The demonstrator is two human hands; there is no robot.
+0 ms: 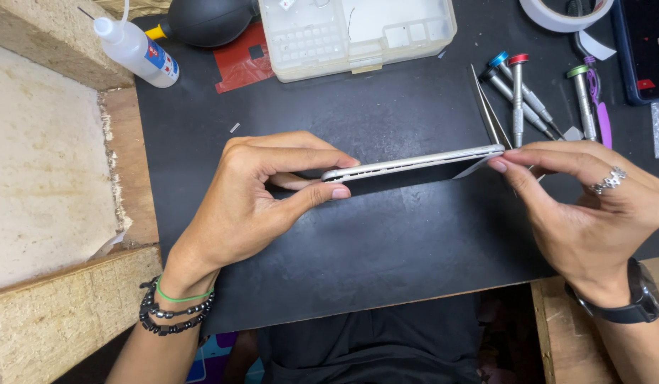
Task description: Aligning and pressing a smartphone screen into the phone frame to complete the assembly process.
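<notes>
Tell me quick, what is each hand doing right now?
Left hand: closed, pinching one end of the silver phone, held edge-on above the black mat.
Right hand: closed, fingertips pinching the phone's other end and a thin pale strip.

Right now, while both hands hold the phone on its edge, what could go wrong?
1. The phone is pinched only at its ends by the left hand and right hand; it could slip onto the black mat.
2. The screwdrivers and tweezers lie close behind; they may scratch it.
</notes>
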